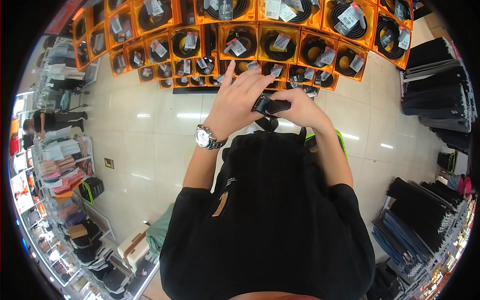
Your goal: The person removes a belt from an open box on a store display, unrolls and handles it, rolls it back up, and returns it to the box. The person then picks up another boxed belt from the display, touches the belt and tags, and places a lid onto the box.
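A black belt [276,106] with a dark buckle [261,104] is held between both hands in front of the chest, its loose part hanging just below. My left hand [239,97], with a silver watch [205,136] on the wrist, grips the buckle end; its upper fingers are stretched toward the display. My right hand [300,107] pinches the strap beside the buckle between thumb and fingers. Just beyond the hands, rows of orange boxes [258,42] hold coiled black belts with white and red tags.
Trousers [435,85] hang on racks at the right. Folded clothes [62,170] fill shelves at the left, near a black and green basket [91,189]. A person [55,121] stands at the far left. Tiled floor [125,150] lies between the displays.
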Available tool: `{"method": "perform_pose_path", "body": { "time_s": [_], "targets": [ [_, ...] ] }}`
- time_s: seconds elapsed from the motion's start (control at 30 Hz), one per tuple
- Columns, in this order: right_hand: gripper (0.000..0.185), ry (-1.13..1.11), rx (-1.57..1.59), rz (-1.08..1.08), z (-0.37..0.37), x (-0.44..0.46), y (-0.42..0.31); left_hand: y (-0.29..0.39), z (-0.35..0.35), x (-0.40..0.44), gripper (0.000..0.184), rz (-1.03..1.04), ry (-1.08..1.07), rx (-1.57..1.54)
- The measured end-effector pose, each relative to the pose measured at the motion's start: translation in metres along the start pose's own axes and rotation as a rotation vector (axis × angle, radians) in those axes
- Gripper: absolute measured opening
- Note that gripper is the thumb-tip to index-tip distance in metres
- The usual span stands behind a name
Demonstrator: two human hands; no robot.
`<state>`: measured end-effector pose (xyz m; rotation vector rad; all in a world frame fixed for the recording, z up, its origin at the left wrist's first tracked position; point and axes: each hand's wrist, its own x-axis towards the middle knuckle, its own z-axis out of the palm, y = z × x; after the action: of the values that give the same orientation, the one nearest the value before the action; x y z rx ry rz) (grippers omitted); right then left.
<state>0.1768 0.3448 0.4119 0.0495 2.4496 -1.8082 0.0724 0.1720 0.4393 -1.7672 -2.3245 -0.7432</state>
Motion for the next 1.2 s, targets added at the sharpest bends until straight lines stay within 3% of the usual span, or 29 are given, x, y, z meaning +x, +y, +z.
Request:
{"method": "perform_pose_path", "body": {
  "time_s": [0.17, 0.23, 0.3, 0.37, 0.43, 0.5, 0.57, 0.63, 0.77, 0.83, 0.9, 0.97, 1.2],
  "targets": [
    [0.013, 0.116, 0.044, 0.037, -0.007, -0.005, -0.007, -0.003, -0.013, -0.017, 0.076, -0.096, 0.005, -0.086],
    [0.012, 0.116, 0.085, 0.047, -0.015, -0.009, -0.007, -0.019, 0.015, -0.038, 0.071, -0.297, 0.286, -0.366],
    [0.011, 0.125, 0.154, 0.018, -0.022, -0.012, -0.008, -0.028, 0.032, -0.049, 0.062, -0.389, 0.275, -0.394],
    [0.011, 0.135, 0.133, 0.032, -0.026, -0.015, -0.005, -0.03, 0.045, -0.055, 0.053, -0.636, 0.132, -0.967],
    [0.013, 0.209, 0.197, -0.002, -0.028, -0.015, -0.005, -0.033, 0.057, -0.057, 0.042, -0.626, 0.156, -1.122],
    [0.014, 0.214, 0.187, -0.017, -0.032, -0.015, -0.009, -0.032, 0.055, -0.055, 0.038, -0.705, 0.013, -1.176],
    [0.013, 0.228, 0.166, -0.024, -0.035, -0.014, -0.012, -0.026, 0.053, -0.05, 0.029, -0.643, 0.085, -1.144],
    [0.013, 0.236, 0.182, -0.031, -0.038, -0.012, -0.022, -0.016, 0.039, -0.045, 0.023, -0.737, 0.11, -1.369],
    [0.011, 0.246, 0.044, -0.069, -0.053, -0.009, -0.041, 0.007, 0.025, -0.036, 0.023, -0.77, 0.149, -1.618],
    [0.012, 0.241, 0.085, -0.17, -0.055, -0.005, -0.051, 0.021, 0.026, -0.032, 0.031, -0.776, 0.185, -1.796],
    [0.013, 0.195, 0.023, -0.136, -0.06, -0.005, -0.062, 0.026, 0.023, -0.03, 0.032, -0.797, 0.151, -1.745],
    [0.011, 0.12, -0.073, -0.19, -0.067, -0.003, -0.067, 0.023, 0.023, -0.03, 0.034, -0.769, 0.12, -1.963],
    [0.01, 0.164, -0.129, -0.229, -0.067, -0.002, -0.084, 0.037, 0.01, -0.025, 0.029, -0.757, 0.228, -1.75]
  ]
}}
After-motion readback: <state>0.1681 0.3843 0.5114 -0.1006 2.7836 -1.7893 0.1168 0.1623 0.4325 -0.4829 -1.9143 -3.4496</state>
